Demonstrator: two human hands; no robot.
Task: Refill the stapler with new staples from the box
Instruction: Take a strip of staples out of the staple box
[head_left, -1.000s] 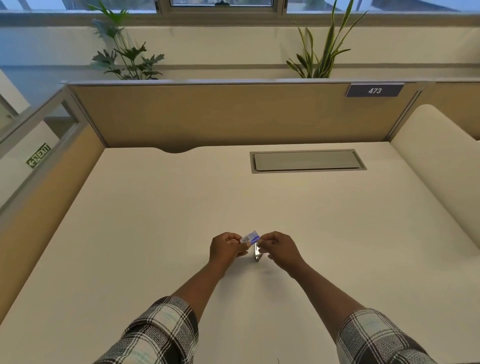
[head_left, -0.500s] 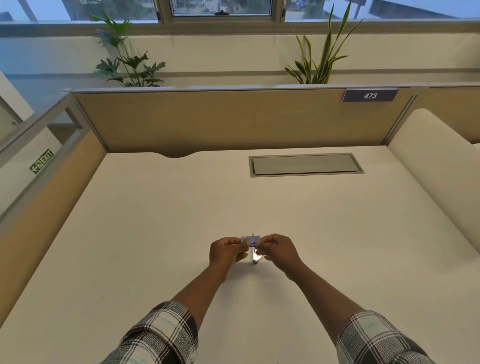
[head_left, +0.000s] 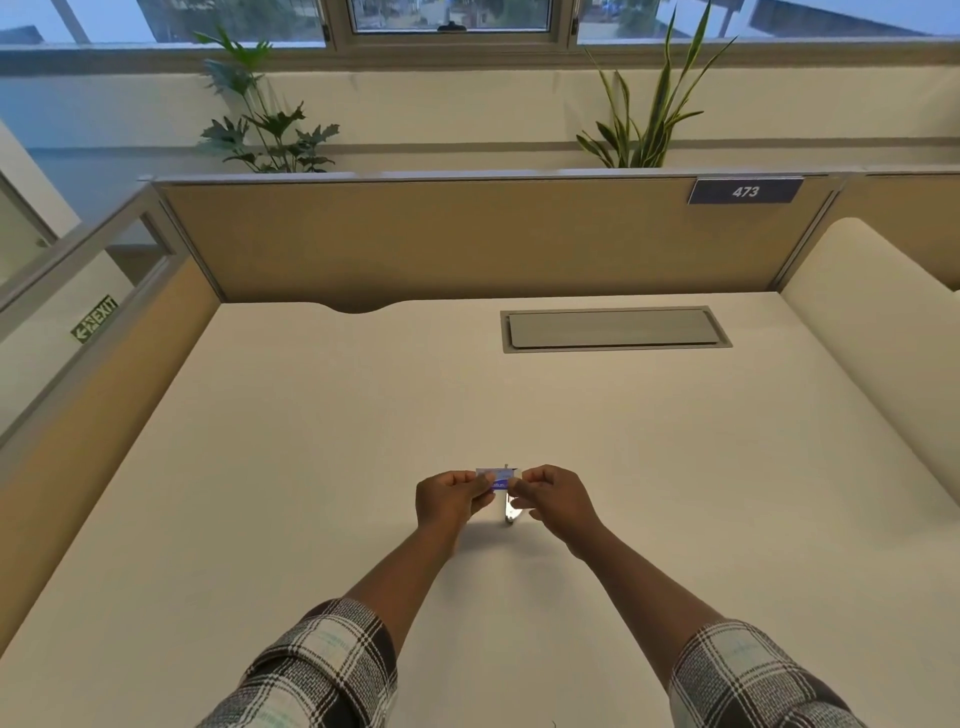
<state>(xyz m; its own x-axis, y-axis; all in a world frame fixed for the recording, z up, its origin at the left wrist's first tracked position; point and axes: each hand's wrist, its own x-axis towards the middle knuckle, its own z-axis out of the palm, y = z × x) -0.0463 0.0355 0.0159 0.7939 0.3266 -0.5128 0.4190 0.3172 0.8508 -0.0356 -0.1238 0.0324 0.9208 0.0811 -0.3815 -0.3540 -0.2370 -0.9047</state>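
Observation:
A small blue and white staple box (head_left: 497, 478) is held level between my two hands, a little above the desk. My left hand (head_left: 449, 498) pinches its left end and my right hand (head_left: 551, 499) pinches its right end. Under the box a small shiny metal stapler (head_left: 510, 512) lies on the white desk (head_left: 311, 467), pointing away from me. My right hand covers part of the stapler. Whether the box is open cannot be told.
A grey cable flap (head_left: 613, 329) is set into the desk at the back right. Tan partition walls (head_left: 441, 244) enclose the desk at the back and left. A curved white divider (head_left: 878, 332) borders the right side.
The staple box was tilted with its right end up; both hands have turned it level. The view has tipped up slightly. The stapler has not moved.

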